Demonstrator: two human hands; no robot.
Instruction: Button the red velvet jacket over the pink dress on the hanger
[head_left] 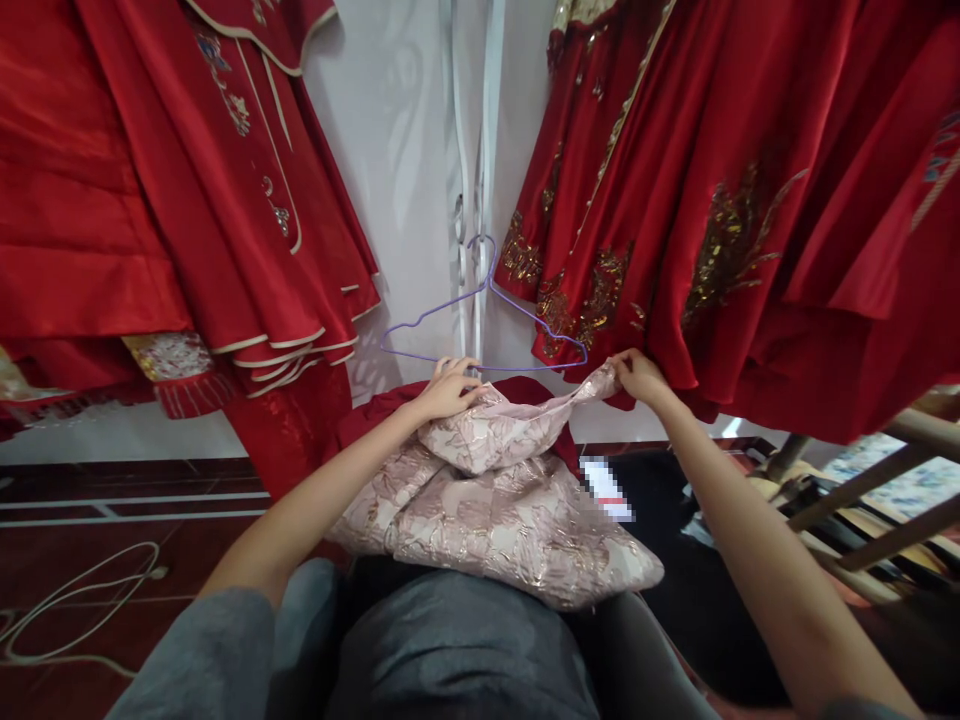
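Across my lap lies a pale pink brocade garment (510,510) with gold, crinkled patterning. Its upper part is folded up, showing a plain pink lining along the edge. My left hand (450,388) is closed on that upper edge near the middle, fingers bent over it. Off to the right, my right hand (639,378) pinches a narrow end of the same garment and pulls it outward. Just beyond my hands hangs a thin purple wire hanger (517,368), bare, its hook by the white vertical poles. Dark red cloth (382,405) shows behind the brocade.
Red embroidered garments (247,200) hang at the left, and red gold-sequined dresses (667,200) at the right. A white cable (82,610) coils on the dark red floor. A wooden frame (862,490) stands right, near a white paper (606,490) on something black.
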